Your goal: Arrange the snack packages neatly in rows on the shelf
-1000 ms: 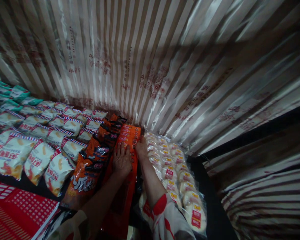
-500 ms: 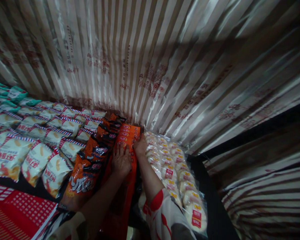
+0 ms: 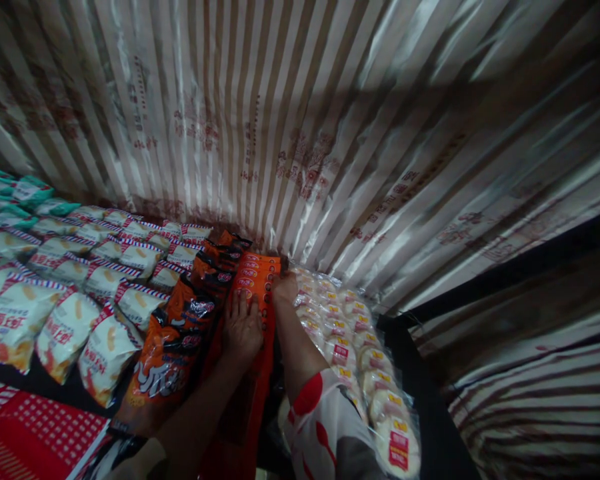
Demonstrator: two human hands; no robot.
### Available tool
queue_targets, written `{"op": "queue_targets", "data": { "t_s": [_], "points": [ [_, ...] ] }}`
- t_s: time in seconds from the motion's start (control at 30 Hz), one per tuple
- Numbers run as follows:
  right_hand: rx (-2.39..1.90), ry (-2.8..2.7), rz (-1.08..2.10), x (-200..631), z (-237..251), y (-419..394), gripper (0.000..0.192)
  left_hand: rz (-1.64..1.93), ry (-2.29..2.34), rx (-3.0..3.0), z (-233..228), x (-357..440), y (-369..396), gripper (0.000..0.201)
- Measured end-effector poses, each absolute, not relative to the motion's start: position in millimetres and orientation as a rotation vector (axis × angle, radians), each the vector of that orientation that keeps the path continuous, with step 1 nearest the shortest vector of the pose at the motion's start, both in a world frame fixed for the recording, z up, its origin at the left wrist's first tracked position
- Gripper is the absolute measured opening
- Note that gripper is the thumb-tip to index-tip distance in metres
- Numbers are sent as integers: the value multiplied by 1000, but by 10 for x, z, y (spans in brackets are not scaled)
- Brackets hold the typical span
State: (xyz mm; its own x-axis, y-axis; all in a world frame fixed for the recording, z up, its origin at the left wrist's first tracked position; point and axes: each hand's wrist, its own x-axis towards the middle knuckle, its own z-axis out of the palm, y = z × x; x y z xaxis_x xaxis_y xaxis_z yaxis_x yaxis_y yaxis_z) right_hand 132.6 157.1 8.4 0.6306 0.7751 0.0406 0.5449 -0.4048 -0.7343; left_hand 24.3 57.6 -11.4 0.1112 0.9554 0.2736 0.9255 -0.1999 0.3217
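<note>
My left hand [image 3: 243, 330] lies flat with its fingers stretched over a row of overlapping orange snack packs [image 3: 261, 267]. My right hand [image 3: 285, 288] is curled closed at the far right edge of these packs; its fingertips are hidden, so what it grips cannot be made out. Just left of the packs stand black-and-orange snack bags [image 3: 163, 370]. On the right, next to my right forearm, lie rows of round pale crackers or cakes in clear wrappers [image 3: 337, 327].
White snack bags [image 3: 63, 330] fill the left side in rows, with green bags [image 3: 27, 190] behind them. A red plastic basket [image 3: 35, 427] stands at the lower left. Striped plastic sheeting [image 3: 220, 120] rises behind the goods. A black bar [image 3: 510, 260] crosses at right.
My right hand has shifted slightly to the right along the edge of the orange packs. My left hand stays flat on them. The view has moved a little.
</note>
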Motion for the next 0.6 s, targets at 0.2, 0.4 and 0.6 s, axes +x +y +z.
{"op": "queue_targets", "data": {
  "t_s": [0.2,0.4,0.6],
  "points": [
    [-2201,-951,391,1267,134,1551,27,672,1927,2302,-125,241,572,45],
    [-2214,-938,370,1255,103,1553,27,698,1927,2300,-175,237,578,45],
    [-2194,-946,357,1270,42,1613,28,686,1927,2279,-184,239,580,46]
  ]
}}
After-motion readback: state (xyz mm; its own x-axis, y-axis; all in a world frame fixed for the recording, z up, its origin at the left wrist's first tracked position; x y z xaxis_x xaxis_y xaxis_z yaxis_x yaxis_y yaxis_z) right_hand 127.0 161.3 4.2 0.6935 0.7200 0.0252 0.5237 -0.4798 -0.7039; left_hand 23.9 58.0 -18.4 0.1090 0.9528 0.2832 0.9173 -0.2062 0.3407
